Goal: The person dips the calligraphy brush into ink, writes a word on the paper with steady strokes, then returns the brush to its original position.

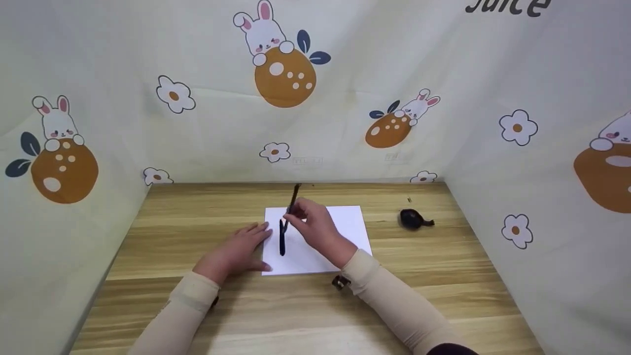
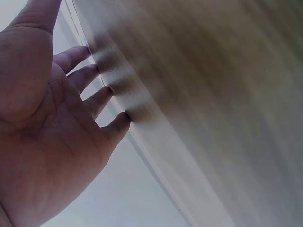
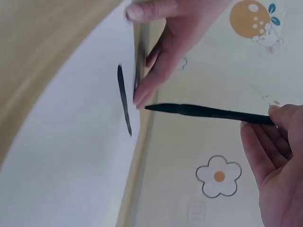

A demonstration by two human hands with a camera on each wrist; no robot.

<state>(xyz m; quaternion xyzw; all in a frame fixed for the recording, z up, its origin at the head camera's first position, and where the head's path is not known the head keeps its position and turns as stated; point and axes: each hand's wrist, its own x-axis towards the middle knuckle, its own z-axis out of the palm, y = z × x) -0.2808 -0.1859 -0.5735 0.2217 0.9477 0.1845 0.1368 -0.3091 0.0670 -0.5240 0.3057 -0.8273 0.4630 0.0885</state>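
Observation:
A white sheet of paper (image 1: 315,260) lies on the table, with one dark black stroke (image 1: 282,244) near its left side. My right hand (image 1: 323,231) pinches a slim black brush (image 3: 203,111) between thumb and fingers over the sheet. In the right wrist view the brush's dark pointed tip stands apart from the paper. My left hand (image 1: 231,255) rests at the sheet's left edge, fingers spread and fingertips touching the paper and the wood beside it. The left wrist view shows this hand (image 2: 57,127) from the palm side, its fingers nearly straight.
Right of the sheet sits a small black dish (image 1: 410,219) with a short handle or spout. A tiny dark mark (image 1: 409,199) shows behind it. The wood-grain table (image 1: 197,207) is bordered by pale printed cloth (image 1: 217,133) at the back and both sides.

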